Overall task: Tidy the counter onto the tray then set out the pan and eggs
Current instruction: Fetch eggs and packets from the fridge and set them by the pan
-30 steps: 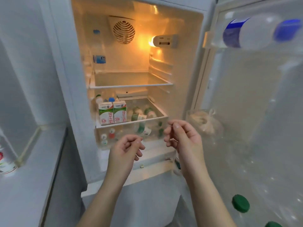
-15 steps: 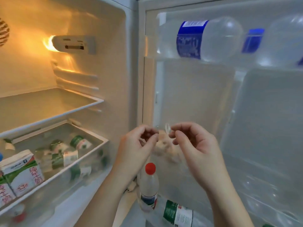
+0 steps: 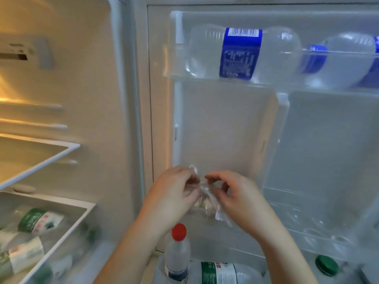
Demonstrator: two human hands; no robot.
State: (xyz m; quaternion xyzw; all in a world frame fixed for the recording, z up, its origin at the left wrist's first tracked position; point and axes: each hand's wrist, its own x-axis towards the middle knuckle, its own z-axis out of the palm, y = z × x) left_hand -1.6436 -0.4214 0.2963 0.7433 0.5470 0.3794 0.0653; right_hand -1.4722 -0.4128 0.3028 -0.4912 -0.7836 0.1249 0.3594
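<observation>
Your left hand (image 3: 174, 194) and right hand (image 3: 238, 198) both pinch top of clear bag (image 3: 205, 194), which lies between them. Bag body hangs below, at left end of door shelf (image 3: 307, 220).

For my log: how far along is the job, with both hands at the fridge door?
Done: the fridge door is open. In hand: left hand and right hand pinch a clear plastic bag; its contents are blurred, perhaps eggs. Left: setting out eggs and pan; counter and tray are not in view.
</observation>
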